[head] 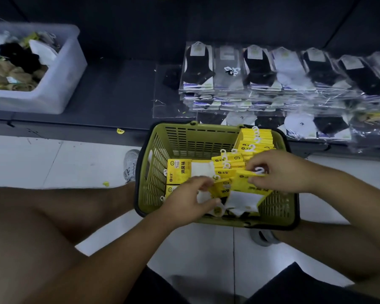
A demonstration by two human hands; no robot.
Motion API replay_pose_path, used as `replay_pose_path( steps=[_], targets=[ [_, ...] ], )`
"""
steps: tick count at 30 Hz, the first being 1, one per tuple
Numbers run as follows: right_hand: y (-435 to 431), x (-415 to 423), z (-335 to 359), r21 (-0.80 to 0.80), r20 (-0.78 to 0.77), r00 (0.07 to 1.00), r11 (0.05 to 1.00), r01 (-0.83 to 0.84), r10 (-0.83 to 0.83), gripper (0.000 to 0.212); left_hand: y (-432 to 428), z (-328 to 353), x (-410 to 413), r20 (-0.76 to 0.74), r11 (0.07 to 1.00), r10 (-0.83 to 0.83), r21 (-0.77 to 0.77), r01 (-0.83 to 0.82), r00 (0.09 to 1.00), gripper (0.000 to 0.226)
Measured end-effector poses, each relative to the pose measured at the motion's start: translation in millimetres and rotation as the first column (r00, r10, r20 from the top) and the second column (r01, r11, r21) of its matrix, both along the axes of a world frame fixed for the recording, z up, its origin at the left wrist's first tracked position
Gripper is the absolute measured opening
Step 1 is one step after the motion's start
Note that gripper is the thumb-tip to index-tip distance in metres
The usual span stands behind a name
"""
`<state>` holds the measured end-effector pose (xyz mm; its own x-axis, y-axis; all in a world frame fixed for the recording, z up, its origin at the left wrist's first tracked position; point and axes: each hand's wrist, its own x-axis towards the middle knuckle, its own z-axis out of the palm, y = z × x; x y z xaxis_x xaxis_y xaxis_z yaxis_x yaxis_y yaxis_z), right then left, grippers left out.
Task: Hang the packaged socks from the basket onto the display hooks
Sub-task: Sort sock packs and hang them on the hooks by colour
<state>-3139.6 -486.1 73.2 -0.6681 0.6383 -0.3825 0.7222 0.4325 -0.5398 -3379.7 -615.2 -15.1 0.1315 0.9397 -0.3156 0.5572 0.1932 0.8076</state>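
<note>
Bare knees and forearms fill the bottom of the view, the person crouching over a green basket on the pale floor. Both hands reach into it. Left hand is clenched around a yellow-carded sock pack near the basket's front wall, thumb on the white sock below the card. Right hand pinches the top edge of a second pack just beside its white plastic hook.

To do this step well, I would lift each pack by the card close to its hook, so the hook stays free and upright, and draw it straight up so neighbouring hooks do not snag.

Two packs are in hand. One more lies flat at the basket's left, and a row stands on edge at the back right; their number cannot be told exactly. No display hooks are in view. Behind, bagged socks lie stacked on a dark shelf, and one clear bin holds loose socks
</note>
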Motion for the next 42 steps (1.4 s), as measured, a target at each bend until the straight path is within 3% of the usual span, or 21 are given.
replay_pose_path(
  steps=[2, 4, 7, 8, 10, 11, 13, 19, 24, 27, 30, 34, 38, 42],
  targets=[
    [-6.9, -18.7, 9.7, 0.012, -0.117, 0.993, 1.000, 0.007, -0.005, 0.012, 9.0, 10.5, 12.2, 0.164, 1.000, 0.026, -0.001, -0.027, 0.986, 0.054],
    [-10.9, -34.5, 9.4, -0.007, -0.198, 0.979, 0.999, 0.041, -0.042, 0.017, 14.1, 14.9, 15.7, 0.286, 0.994, 0.107, -0.033, -0.101, 0.952, 0.035],
    [-10.4, -46.0, -6.4, -0.154, -0.343, 0.898, 0.959, 0.237, -0.276, 0.019, 19.1, 14.8, 3.6, 0.284, 0.945, 0.324, -0.056, -0.322, 0.902, 0.017],
    [-8.2, -45.7, -16.9, -0.119, -0.331, 0.888, 0.947, 0.297, -0.320, 0.022, 20.2, 13.4, -4.3, 0.277, 0.916, 0.398, -0.063, -0.397, 0.874, 0.016],
    [-2.5, -41.2, -40.3, 0.124, -0.151, 0.953, 0.952, 0.281, -0.262, 0.028, 22.0, 10.7, -22.1, 0.288, 0.855, 0.512, -0.074, -0.514, 0.810, 0.018],
    [-2.0, -39.2, -51.3, 0.241, 0.004, 0.983, 0.954, 0.178, -0.184, 0.033, 23.1, 9.2, -30.9, 0.283, 0.834, 0.545, -0.082, -0.546, 0.789, 0.020],
    [-2.9, -37.3, -69.0, 0.329, 0.225, 0.972, 0.944, -0.017, -0.061, 0.043, 23.7, 4.1, -45.2, 0.263, 0.804, 0.589, -0.103, -0.585, 0.764, 0.019],
    [-10.4, -41.2, -89.5, 0.475, 0.390, 0.921, 0.851, -0.224, 0.025, 0.053, 24.7, -3.8, -48.2, 0.277, 0.794, 0.605, -0.133, -0.594, 0.746, 0.026],
    [-18.6, -38.0, -96.9, 0.492, 0.376, 0.926, 0.842, -0.223, 0.025, 0.041, 27.9, -4.6, -42.6, 0.264, 0.797, 0.602, -0.148, -0.586, 0.753, 0.020],
    [-9.6, -39.9, -83.3, 0.416, 0.217, 0.972, 0.909, -0.013, -0.086, 0.032, 28.8, -1.3, -43.1, 0.282, 0.792, 0.610, -0.169, -0.587, 0.741, 0.019],
    [10.1, -40.8, -44.4, 0.150, 0.005, 0.980, 0.969, 0.197, -0.200, 0.021, 29.4, 5.6, -43.9, 0.329, 0.787, 0.614, -0.177, -0.591, 0.718, 0.022],
    [30.3, -48.1, 26.1, -0.085, -0.174, 0.957, 0.972, 0.220, -0.232, 0.024, 36.5, 23.2, -38.3, 0.431, 0.825, 0.545, -0.121, -0.553, 0.719, 0.026],
    [32.4, -73.8, 59.9, -0.119, -0.320, 0.913, 0.967, 0.225, -0.252, 0.024, 41.0, 43.8, -26.6, 0.458, 0.861, 0.495, -0.141, -0.489, 0.738, 0.028],
    [32.1, -107.9, 55.8, -0.092, -0.469, 0.815, 0.937, 0.337, -0.339, 0.027, 40.4, 49.9, -29.7, 0.602, 0.853, 0.494, -0.197, -0.483, 0.627, 0.047]
  ],
)
